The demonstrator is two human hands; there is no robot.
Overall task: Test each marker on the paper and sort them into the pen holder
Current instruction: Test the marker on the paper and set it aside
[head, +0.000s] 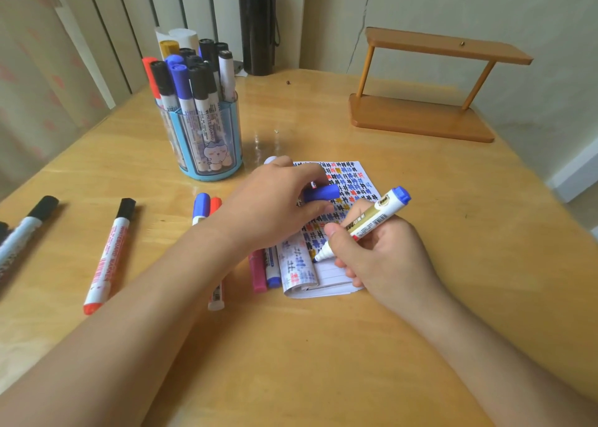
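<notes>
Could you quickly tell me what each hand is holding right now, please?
Left hand: shut on the blue cap.
Right hand: shut on the blue marker.

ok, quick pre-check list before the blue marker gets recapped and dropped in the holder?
1. Uncapped blue-ended marker gripped in right hand: ok.
2. Tip on the scribble-covered paper pad: ok.
3. Fresh mark visible under the tip: cannot tell.
4. Blue cap held in left hand: ok.
5. Room in the light-blue clear pen holder: cannot tell, it looks crowded.
6. Path to the holder free: not ok, left hand sits between.
</notes>
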